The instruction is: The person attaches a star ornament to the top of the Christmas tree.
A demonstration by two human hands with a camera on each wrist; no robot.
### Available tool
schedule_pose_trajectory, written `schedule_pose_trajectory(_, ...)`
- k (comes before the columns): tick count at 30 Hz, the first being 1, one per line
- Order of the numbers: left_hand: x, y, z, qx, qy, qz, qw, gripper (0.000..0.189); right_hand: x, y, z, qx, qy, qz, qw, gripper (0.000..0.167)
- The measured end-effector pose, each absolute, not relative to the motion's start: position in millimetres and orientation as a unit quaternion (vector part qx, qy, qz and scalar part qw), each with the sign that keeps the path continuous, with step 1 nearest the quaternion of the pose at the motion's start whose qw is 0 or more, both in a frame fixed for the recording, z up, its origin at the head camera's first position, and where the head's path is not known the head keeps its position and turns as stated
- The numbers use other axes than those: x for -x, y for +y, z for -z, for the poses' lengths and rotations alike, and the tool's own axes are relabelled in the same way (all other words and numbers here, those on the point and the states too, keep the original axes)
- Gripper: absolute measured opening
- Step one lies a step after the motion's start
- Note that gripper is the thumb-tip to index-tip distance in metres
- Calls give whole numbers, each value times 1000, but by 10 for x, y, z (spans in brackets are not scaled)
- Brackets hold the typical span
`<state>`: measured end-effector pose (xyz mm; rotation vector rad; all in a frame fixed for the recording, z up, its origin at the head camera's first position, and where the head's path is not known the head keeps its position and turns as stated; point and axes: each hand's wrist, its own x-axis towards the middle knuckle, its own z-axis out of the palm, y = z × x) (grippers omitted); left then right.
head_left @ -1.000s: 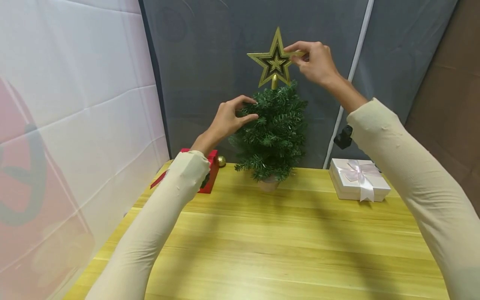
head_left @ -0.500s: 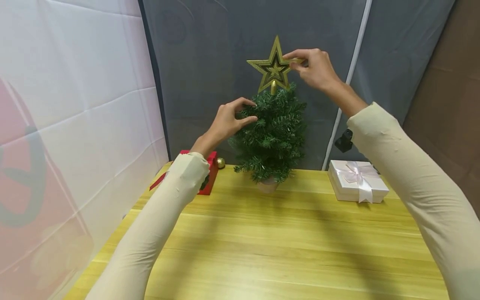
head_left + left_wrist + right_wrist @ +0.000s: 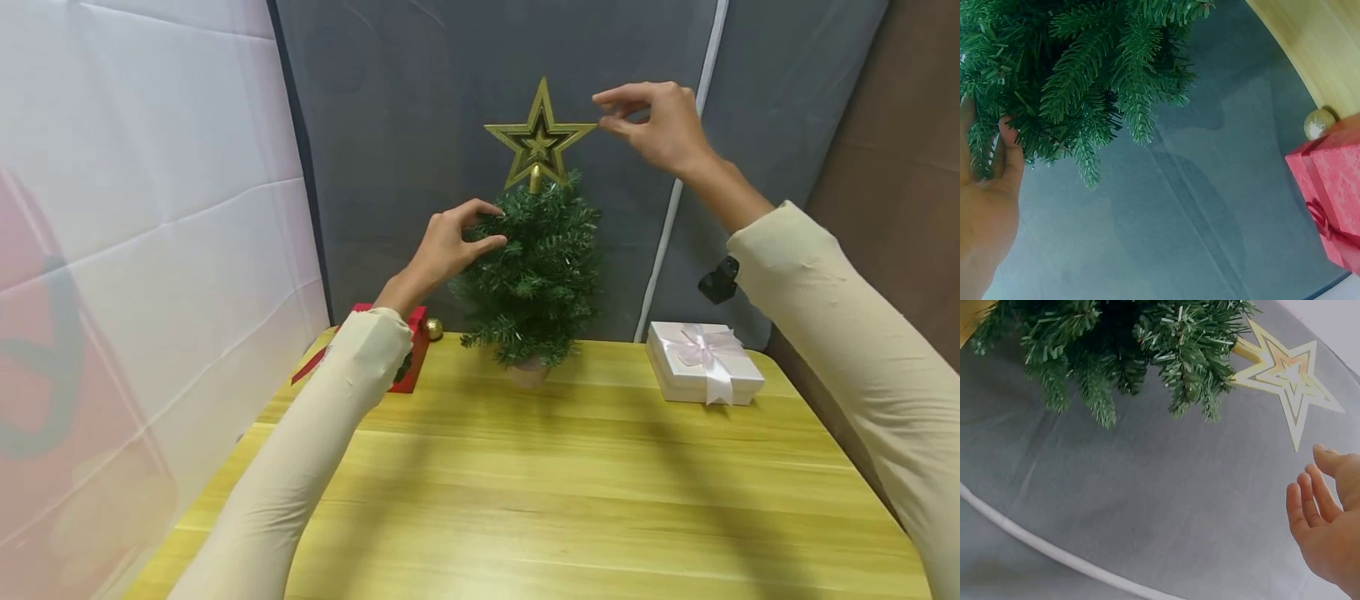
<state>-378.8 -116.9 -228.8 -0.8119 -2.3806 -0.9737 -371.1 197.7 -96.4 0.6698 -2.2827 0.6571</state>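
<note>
A small green Christmas tree [image 3: 536,267] stands in a pale pot [image 3: 528,372] at the table's back edge. On its tip sits an upright gold star topper [image 3: 538,143]. My left hand [image 3: 440,244] holds the tree's upper left side. In the left wrist view, branch needles lie between its thumb and fingers, and foliage partly hides the fingertips. Beside the star's right point is my right hand [image 3: 663,125], its fingers loosely bent and holding nothing. The right wrist view shows a small gap between this hand [image 3: 1329,515] and the star [image 3: 1288,375].
Behind my left forearm are a red gift box [image 3: 1338,187] and a small gold ball [image 3: 433,329]. A white gift box [image 3: 705,364] with a pale ribbon stands at the back right of the wooden table [image 3: 540,483]. A grey curtain [image 3: 420,108] hangs behind the tree.
My right hand has let go of the star's right point and moved right, away from it. The star sits slightly lower in view. My left hand stays at the tree.
</note>
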Motion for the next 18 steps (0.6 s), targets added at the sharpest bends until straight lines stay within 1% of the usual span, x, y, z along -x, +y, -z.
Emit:
schedule_pose_trajectory(9,3797,-1208,2296,287,-862,355,222,43,3605,2139,1044,-272,-873,-239,325,39)
schedule_pose_trajectory(18,3801,-1241,2281,292,-864,344,224,45,3558,2207,1363,-309,-870,-227,311,43)
